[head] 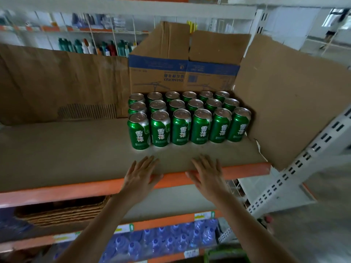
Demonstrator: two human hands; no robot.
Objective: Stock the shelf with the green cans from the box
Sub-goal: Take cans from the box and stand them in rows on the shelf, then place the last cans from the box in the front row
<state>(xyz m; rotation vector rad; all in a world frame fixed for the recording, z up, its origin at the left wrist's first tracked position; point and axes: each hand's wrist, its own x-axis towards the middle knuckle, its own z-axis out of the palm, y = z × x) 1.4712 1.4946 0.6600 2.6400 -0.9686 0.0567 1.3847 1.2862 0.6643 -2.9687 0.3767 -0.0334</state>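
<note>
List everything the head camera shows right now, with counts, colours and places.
green cans: 18, green with silver tops, three rows of six on the shelf, right of centre
cardboard box: 1, brown with a blue band, directly behind the cans
cardboard liner: brown, covering the shelf floor under the cans
shelf: 1, orange front edge, across the middle
wicker basket: 1, tan, level below, left
water bottles: many, count unclear, blue, lowest level
assorted bottles: blurred, mixed colours, far shelf, upper left
left hand: open, empty, at the shelf's front edge
right hand: open, empty, at the front edge beside it
</note>
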